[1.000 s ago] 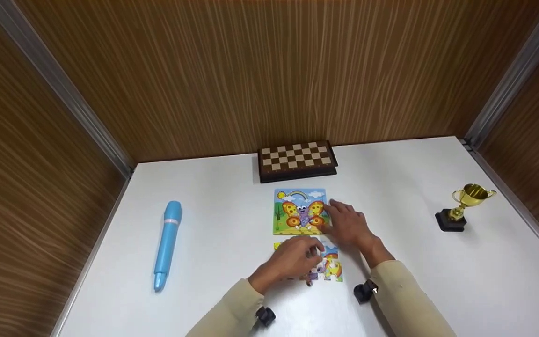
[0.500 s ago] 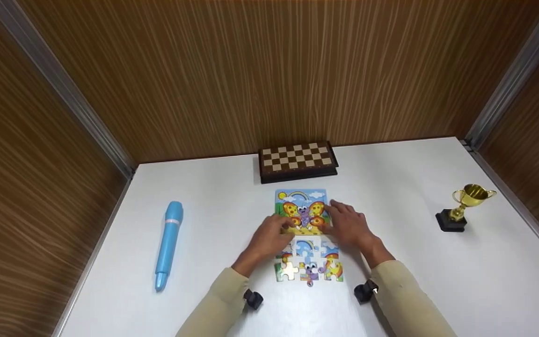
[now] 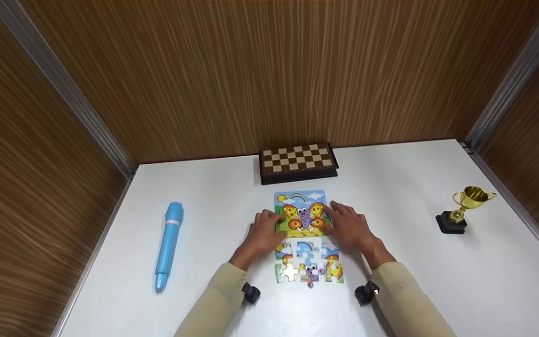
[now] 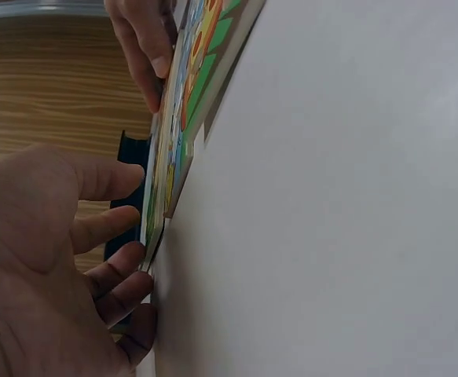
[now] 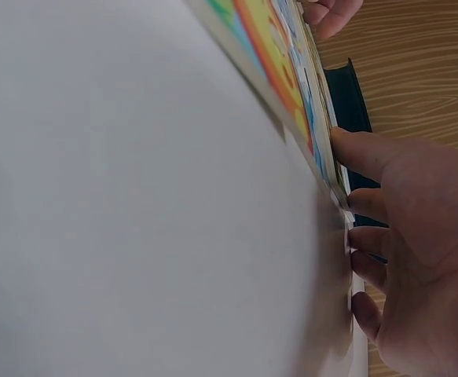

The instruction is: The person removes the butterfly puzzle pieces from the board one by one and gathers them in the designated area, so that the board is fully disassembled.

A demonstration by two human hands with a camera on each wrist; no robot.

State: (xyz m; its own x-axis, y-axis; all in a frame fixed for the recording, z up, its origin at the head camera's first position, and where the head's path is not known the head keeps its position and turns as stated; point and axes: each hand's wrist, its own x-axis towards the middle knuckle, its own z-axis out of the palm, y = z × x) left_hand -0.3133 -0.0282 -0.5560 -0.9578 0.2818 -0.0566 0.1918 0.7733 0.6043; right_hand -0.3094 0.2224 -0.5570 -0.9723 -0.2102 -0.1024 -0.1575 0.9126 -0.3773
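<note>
A square butterfly picture board [image 3: 303, 199] lies flat on the white table in the head view. My left hand [image 3: 263, 231] is at its left side, thumb and forefinger tips over the edge. On the opposite side, my right hand [image 3: 348, 225] touches the right edge with thumb and forefinger. In the wrist views the left hand's fingers [image 4: 122, 267] and the right hand's fingers [image 5: 370, 263] are spread and slightly bent beside the board. Just below it lie several loose jigsaw pieces [image 3: 306, 250] in two rows, showing parts of a butterfly and rainbow.
Behind the board, a brown checkered chessboard box [image 3: 297, 159] stands near the wood-grain back wall [image 3: 269, 79]. A blue pen-shaped object [image 3: 168, 243] lies on the left. A gold trophy cup [image 3: 470, 199] on a black base stands at the right.
My left hand has moved from above the jigsaw pieces to the picture board's left edge, uncovering the pieces. The board has turned very slightly. My right hand stays almost in place.
</note>
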